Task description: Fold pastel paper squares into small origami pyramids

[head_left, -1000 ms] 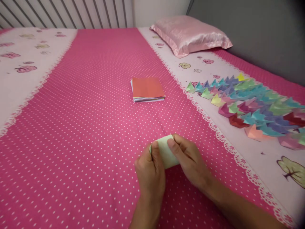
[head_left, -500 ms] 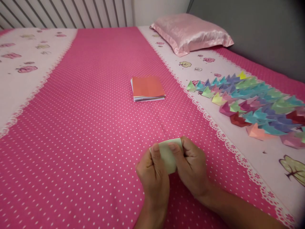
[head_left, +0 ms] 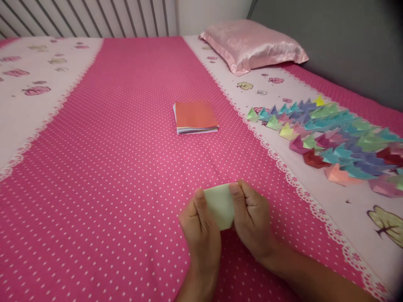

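Observation:
A small folded piece of pale green paper point(head_left: 219, 204) is held just above the pink dotted bedsheet point(head_left: 110, 167). My left hand point(head_left: 201, 228) pinches its left edge with thumb on top. My right hand point(head_left: 252, 218) pinches its right edge the same way. Both hands have their fingers curled under the paper. Farther up the bed lies a stack of square coloured paper sheets point(head_left: 195, 117) with an orange sheet on top, well beyond my hands.
Several folded paper pieces in many colours point(head_left: 330, 134) lie in rows on the white strip at the right. A pink satin pillow point(head_left: 252, 44) sits at the far right by a grey headboard point(head_left: 340, 46). White slats run along the far end.
My thumbs have slid apart toward the paper's two edges, showing more of its green face. The paper stays in both hands at about the same spot.

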{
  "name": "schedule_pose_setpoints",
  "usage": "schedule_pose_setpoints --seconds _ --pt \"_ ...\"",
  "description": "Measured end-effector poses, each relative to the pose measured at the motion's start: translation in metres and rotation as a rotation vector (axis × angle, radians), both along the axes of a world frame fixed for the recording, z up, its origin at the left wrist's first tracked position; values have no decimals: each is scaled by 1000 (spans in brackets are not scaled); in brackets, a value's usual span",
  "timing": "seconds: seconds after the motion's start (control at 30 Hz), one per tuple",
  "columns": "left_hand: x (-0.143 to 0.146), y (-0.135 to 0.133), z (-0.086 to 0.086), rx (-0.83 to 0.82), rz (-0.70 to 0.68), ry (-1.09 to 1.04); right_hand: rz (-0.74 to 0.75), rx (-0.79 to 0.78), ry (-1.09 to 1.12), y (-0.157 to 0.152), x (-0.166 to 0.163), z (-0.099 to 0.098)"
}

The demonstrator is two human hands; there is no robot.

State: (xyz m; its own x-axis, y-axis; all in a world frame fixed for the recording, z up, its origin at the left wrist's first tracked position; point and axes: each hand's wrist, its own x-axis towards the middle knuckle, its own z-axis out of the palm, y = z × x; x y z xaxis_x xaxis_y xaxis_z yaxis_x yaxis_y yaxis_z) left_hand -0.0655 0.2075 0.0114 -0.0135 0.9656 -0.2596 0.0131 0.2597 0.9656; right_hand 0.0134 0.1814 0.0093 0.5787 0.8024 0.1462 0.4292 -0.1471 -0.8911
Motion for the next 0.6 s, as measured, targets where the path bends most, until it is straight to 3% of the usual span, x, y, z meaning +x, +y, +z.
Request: schedule_pose_setpoints --seconds 0.43,0.6 --pt "0 0 0 -2 50 65 8 30 18 -1 -1 -3" --pt "-7 10 -1 14 141 -65 -101 32 100 2 9 -3"
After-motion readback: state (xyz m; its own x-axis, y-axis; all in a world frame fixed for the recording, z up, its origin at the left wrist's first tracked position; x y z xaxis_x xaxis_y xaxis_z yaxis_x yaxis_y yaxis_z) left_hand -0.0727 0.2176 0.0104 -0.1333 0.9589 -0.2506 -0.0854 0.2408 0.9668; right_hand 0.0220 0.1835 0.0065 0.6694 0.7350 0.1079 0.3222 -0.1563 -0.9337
